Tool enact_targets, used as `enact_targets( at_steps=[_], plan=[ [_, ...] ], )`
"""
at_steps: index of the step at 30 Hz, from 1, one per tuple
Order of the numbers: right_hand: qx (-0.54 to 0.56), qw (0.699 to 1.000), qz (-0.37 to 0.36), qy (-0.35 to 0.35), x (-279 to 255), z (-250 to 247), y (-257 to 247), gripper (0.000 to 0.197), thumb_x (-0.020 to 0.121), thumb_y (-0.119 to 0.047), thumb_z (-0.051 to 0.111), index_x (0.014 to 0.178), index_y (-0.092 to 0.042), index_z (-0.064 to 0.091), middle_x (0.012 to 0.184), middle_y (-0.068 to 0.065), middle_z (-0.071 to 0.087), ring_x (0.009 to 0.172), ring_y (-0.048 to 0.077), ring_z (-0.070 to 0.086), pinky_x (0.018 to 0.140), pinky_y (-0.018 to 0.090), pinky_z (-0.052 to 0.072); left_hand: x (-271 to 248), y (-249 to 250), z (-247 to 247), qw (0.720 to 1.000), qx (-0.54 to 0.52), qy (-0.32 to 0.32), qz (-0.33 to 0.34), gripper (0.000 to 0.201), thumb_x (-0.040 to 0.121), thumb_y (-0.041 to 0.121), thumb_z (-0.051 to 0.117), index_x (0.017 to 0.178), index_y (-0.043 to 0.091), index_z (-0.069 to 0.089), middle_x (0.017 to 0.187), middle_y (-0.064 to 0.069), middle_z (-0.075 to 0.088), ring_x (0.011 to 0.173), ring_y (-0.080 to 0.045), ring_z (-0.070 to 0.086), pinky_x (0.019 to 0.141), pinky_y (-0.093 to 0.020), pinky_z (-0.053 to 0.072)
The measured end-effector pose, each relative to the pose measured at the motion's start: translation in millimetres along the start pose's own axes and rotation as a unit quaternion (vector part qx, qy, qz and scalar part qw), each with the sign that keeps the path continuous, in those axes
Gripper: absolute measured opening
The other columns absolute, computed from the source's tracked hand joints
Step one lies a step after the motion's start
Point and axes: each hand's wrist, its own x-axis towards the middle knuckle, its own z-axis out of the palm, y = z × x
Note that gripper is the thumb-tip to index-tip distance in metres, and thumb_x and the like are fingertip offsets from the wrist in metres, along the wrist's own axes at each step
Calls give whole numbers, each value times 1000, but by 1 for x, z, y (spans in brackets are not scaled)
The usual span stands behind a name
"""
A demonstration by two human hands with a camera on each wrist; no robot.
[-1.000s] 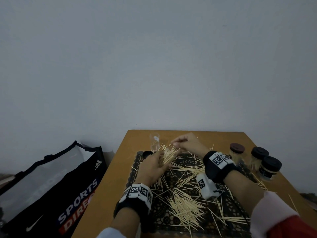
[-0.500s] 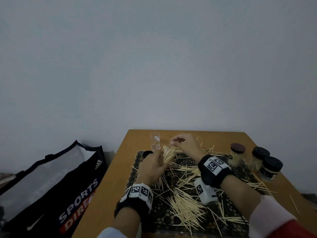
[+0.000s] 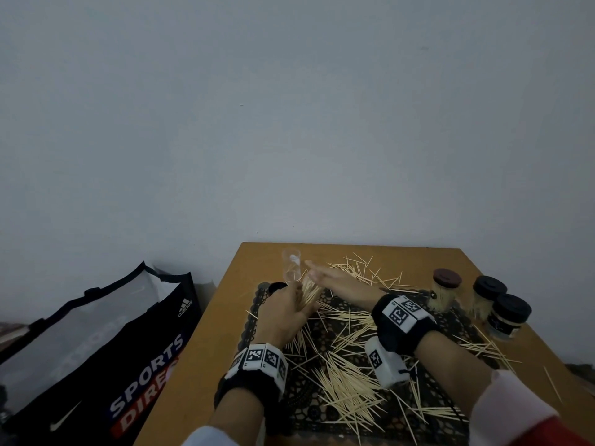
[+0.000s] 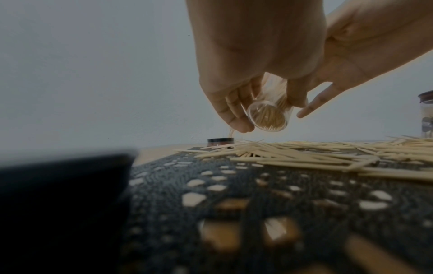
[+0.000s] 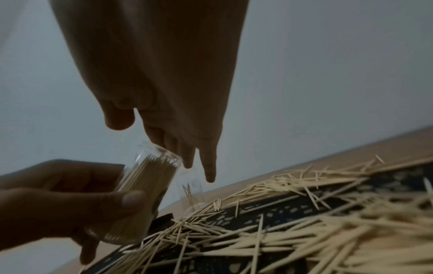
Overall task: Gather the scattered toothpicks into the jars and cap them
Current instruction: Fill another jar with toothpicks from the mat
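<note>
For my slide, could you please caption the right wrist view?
Left hand grips a tilted, toothpick-filled jar while the open right hand hovers above scattered toothpicks.

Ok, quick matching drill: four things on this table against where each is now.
1. clear plastic jar packed with toothpicks
2. second clear jar, uncapped
3. loose dark round lid
4. brown-lidded jar

a. lying at the black lace mat's far left corner
b. standing at the wooden table's right side
c. gripped, tilted, in the left hand
d. standing near the table's far edge

Pairs: 1-c; 2-d; 3-a; 4-b.
</note>
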Motion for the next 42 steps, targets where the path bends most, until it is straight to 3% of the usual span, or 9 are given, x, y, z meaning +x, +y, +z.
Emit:
enact_targets(
  at_steps=[2, 4, 7, 11, 23, 31, 34, 37, 42],
  plan=[
    [25, 999, 11, 46, 3, -4, 4, 63, 95, -47, 46, 150, -25, 28, 152, 2, 33, 135, 22, 39, 107, 40, 40, 1, 0, -1, 1000, -6, 4, -6, 49, 89, 56, 59, 122, 21, 50, 105, 3, 64, 88, -16, 62, 68, -28, 46],
    [22, 998, 28, 42, 6, -8, 9, 62, 89, -39, 63, 143, -21, 40, 130, 7, 53, 110, 22, 60, 81, 34, 57, 1, -1, 0, 1000, -11, 4, -3, 47, 87, 56, 61, 120, 23, 50, 101, 5, 64, 86, -15, 61, 68, -31, 49],
    [17, 997, 25, 69, 10, -11, 13, 40, 82, -17, 75, 119, -12, 59, 101, 8, 65, 80, 21, 68, 65, 30, 58, 1, -3, 1, 1000, -11, 7, 14, 56, 84, 50, 68, 130, 26, 46, 112, 4, 63, 99, -16, 60, 73, -31, 50],
    [-64, 989, 2, 136, 9, -13, 11, 43, 69, -6, 82, 106, -16, 63, 101, -3, 62, 91, 15, 63, 69, 21, 50, -1, -3, -2, 999, 3, 34, 20, 80, 81, 40, 76, 147, 25, 34, 142, 6, 48, 126, -16, 45, 88, -31, 47],
    [-57, 991, 30, 120, 5, -15, 15, 51, 57, 2, 87, 92, -26, 61, 105, -5, 63, 81, 8, 59, 73, 31, 53, 1, -6, 1, 999, 21, 20, 40, 74, 79, 36, 77, 143, 23, 41, 144, 1, 47, 128, -18, 44, 92, -32, 47],
    [76, 996, 37, 22, -5, -24, 19, 48, 81, -16, 75, 125, -20, 57, 117, 1, 65, 97, 15, 68, 75, 28, 57, 5, -4, 6, 997, 7, -7, 74, 55, 81, 37, 74, 128, 19, 50, 119, -1, 63, 102, -20, 57, 82, -35, 46],
    [-64, 995, 78, 2, -7, -35, 31, 57, 82, -24, 75, 133, -20, 51, 129, 5, 58, 110, 18, 59, 95, 41, 51, 3, -3, 4, 998, 11, -11, 57, 54, 83, 40, 73, 128, 20, 50, 120, 0, 62, 104, -18, 55, 86, -33, 45],
    [-274, 943, 160, -98, -15, -40, 44, 83, 71, -30, 83, 143, -23, 42, 145, 1, 42, 134, 25, 39, 111, 47, 32, 3, -1, 2, 998, 20, -25, 49, 53, 84, 42, 71, 128, 20, 50, 121, 2, 61, 105, -16, 55, 84, -27, 42],
    [-337, 931, 127, -50, -24, -36, 58, 69, 70, -30, 84, 133, -20, 55, 122, -3, 51, 117, 16, 46, 93, 28, 40, 3, -3, 3, 998, 22, -41, 44, 56, 83, 46, 71, 129, 22, 51, 123, 3, 61, 105, -15, 57, 87, -31, 47]
  ],
)
